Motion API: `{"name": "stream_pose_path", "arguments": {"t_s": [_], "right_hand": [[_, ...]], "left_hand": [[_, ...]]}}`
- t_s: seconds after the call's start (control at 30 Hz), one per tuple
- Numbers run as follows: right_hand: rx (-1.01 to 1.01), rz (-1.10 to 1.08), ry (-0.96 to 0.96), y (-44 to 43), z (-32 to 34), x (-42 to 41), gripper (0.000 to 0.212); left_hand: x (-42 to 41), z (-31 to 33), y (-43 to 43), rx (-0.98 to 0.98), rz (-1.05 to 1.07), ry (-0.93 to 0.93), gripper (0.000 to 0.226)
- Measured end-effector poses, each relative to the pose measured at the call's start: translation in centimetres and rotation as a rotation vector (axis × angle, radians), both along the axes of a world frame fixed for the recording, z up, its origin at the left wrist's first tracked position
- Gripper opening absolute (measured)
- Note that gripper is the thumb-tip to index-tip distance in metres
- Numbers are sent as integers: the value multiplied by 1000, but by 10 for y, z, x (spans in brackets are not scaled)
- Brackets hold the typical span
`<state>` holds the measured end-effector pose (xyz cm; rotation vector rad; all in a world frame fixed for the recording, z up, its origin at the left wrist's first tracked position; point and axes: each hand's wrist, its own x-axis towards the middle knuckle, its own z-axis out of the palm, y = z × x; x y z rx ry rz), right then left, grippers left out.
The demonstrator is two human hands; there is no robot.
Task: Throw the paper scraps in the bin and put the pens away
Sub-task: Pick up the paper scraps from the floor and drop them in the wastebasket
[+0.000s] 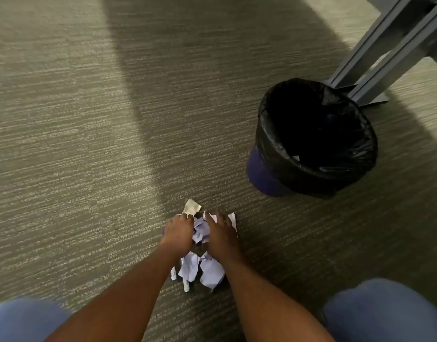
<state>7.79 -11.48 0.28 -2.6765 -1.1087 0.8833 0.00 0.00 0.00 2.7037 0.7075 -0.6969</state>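
Note:
A heap of torn white and pale lilac paper scraps (202,267) lies on the carpet in front of me. My left hand (179,230) rests on the heap's left side, its fingertips touching a cream scrap (192,206). My right hand (220,230) presses palm-down on the scraps beside it, fingers spread. Two white pens (185,285) poke out from under the heap at its lower left. The bin (316,176), blue with a black liner, stands open to the upper right, about two hand lengths from my right hand.
Grey metal table legs (385,53) stand just behind the bin at the top right. My knees in blue trousers (385,309) frame the bottom corners. Grey-green carpet (76,144) stretches across the left and the top.

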Motion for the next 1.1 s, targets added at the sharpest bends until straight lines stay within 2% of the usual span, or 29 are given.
{"name": "stream_pose_path", "arguments": {"t_s": [0.27,0.5,0.57,0.77,1.0,1.1], "right_hand": [[-34,-60,5,-2,-24,-4,61],[223,-21,-106,-2,-39,-6,33],[196,-14,-151,-1,-39,-6,30],[157,-214,51,2,-34,3,32],[126,-198,-34,5,-13,8,27],[221,-407,6,7,3,15,29]], "left_hand": [[2,-21,-12,75,-36,-27,44],[8,-23,-12,60,-20,6,30],[11,-22,-12,47,-2,-1,27],[13,-16,-9,38,46,-70,24],[16,5,-4,-57,237,-98,22],[20,20,-1,-121,354,-97,17]]}}
